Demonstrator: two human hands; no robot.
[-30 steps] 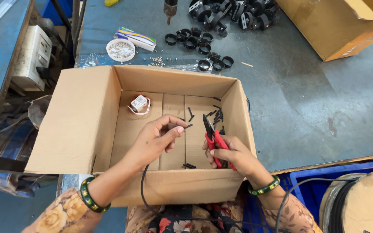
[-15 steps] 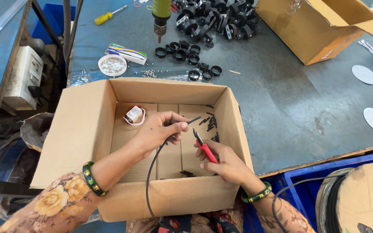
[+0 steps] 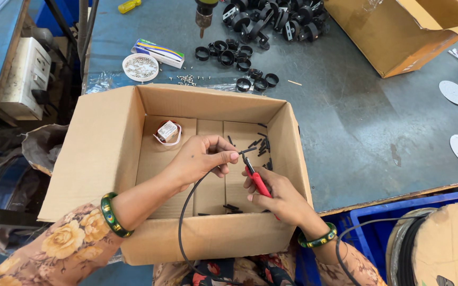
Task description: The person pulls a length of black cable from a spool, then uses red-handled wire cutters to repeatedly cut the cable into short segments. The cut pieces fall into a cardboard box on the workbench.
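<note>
My left hand (image 3: 203,158) pinches the end of a thin black cable (image 3: 182,228) over an open cardboard box (image 3: 107,148). The cable loops down past the box's near wall toward my lap. My right hand (image 3: 276,193) grips red-handled cutters (image 3: 255,177), whose jaws sit right at the cable tip beside my left fingertips. Several short black cable offcuts (image 3: 258,144) lie on the box floor by the right wall. A small white part with a red-and-white wire (image 3: 167,131) rests at the back left of the box.
Black plastic rings (image 3: 239,53) and clamps (image 3: 271,21), a white dish of screws (image 3: 140,66), a drill (image 3: 205,11) and a second cardboard box (image 3: 398,32) are on the grey table beyond. A cable spool (image 3: 441,249) and blue crate (image 3: 382,212) stand at my right.
The view shifted slightly. My right hand brought the cutters up and left to the cable tip held by my left hand.
</note>
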